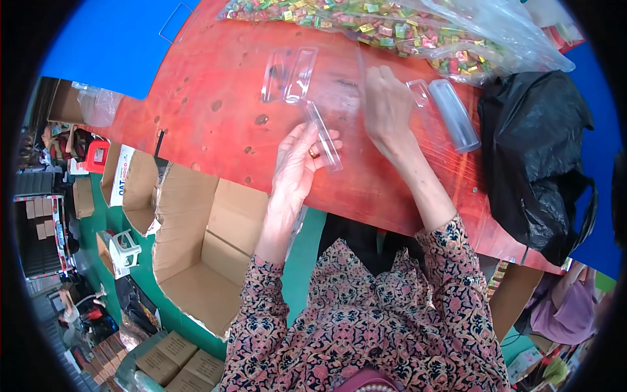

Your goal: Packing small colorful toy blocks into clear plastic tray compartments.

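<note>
Floral sleeves (366, 326) lowest; beside them an open cardboard carton (202, 261) on the floor. Left hand (297, 166), grip pinching a clear plastic tray (324, 140) tilted over the red tabletop (215, 111). Right hand (386, 104), fingers curled, apparently pressing another clear case (450, 114). Farthest: transparent bag of multicoloured wrapped sweets (405, 29).

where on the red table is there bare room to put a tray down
Bare red table lies left of the clear trays, out to its left edge. Crowded: candy bag along the far edge, black bag right, both hands mid-table.
</note>
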A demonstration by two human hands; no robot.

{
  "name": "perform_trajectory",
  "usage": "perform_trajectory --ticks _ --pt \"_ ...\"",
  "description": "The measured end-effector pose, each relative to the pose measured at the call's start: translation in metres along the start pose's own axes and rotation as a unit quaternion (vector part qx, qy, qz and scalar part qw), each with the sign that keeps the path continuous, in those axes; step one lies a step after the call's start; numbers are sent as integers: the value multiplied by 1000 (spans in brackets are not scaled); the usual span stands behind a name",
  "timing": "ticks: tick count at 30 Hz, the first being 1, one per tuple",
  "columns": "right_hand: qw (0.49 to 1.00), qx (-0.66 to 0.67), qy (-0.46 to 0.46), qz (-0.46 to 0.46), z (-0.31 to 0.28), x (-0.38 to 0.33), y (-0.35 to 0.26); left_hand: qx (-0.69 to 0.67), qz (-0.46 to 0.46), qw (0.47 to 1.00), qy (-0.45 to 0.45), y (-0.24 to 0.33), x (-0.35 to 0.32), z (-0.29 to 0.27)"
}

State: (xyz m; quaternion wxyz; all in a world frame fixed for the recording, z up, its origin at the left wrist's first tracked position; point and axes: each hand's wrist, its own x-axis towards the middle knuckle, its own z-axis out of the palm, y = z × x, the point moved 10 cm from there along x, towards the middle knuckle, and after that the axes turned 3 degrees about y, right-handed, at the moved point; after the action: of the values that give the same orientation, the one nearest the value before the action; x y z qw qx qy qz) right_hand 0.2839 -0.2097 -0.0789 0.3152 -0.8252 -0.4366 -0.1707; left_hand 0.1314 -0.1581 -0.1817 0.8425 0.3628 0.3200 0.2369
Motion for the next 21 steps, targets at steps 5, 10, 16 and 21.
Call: perform_trajectory --ticks 5,10,16,21 --pt "990 113 -78 -30 30 3 -15 -43 -16 999 -2 -4 4 4" --pt "779 495 -331 194 37 -45 -25 -54 -16 998 -3 -3 2 -4" --pt "702 541 -396 239 25 -74 -31 -45 -5 998 -50 -5 -5 20" --pt "666 583 -393 249 27 -81 -22 -40 -11 995 -88 -7 -6 28"
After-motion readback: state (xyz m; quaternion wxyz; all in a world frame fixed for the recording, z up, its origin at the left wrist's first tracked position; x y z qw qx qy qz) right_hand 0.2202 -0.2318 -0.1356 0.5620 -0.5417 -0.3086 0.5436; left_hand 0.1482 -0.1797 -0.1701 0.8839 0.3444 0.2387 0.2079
